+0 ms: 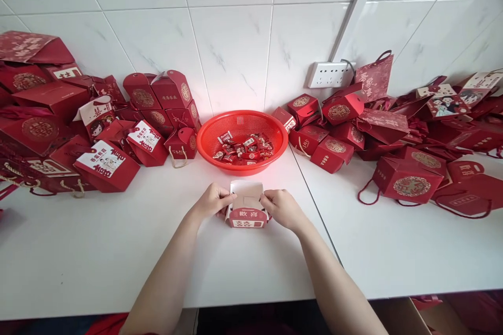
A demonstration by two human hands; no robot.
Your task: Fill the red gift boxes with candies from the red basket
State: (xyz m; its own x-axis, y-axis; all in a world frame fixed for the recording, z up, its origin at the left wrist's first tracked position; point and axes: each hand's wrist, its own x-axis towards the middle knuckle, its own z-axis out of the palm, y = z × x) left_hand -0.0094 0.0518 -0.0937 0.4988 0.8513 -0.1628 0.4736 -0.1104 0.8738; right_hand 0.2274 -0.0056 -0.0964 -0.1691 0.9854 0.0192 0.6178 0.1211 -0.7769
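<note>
A small red gift box stands on the white table below the basket, its top open and the pale inside of a raised flap showing. My left hand pinches the box's left side near that flap. On the opposite side, my right hand grips the box with thumb and fingers pressed together. Just beyond the box sits a red plastic basket, holding several wrapped candies.
Piles of red gift boxes cover the table's left side. More boxes with cord handles lie on the right. A power strip is on the tiled wall. A seam runs across the white table to the right of the hands.
</note>
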